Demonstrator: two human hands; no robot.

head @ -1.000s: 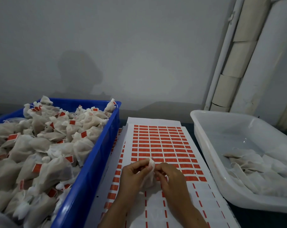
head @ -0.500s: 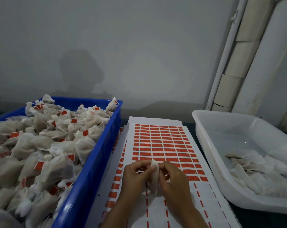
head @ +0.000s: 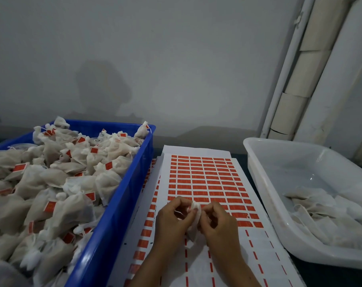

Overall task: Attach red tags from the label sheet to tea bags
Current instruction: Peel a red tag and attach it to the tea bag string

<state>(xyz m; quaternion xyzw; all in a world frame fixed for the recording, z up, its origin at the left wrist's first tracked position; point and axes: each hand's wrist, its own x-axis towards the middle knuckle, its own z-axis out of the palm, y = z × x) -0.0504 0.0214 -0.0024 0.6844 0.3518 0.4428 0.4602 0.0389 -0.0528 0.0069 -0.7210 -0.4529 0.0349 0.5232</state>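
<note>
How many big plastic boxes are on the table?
2. The blue plastic crate sits left of the label sheet, piled with tagged tea bags. The white plastic tub sits right, holding untagged bags. None looks hidden.

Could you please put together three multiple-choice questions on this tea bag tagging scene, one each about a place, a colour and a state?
1. Where does the deep blue plastic crate heaped with tagged white mesh tea bags stand?
A. Left of the white label sheet
B. Right of the sheet
C. On top of the sheet

2. What colour are the small rectangular tags on the sheet?
A. Green
B. Red
C. Yellow

3. How is the single white tea bag over the sheet held?
A. Lying loose on the sheet
B. Pinched by the left hand alone
C. Pinched between both hands, the right hand included

Answers: 1 A, the crate's wall runs along the sheet's left edge. 2 B, the rows are red. 3 C, fingers of both hands meet on the bag.
</note>
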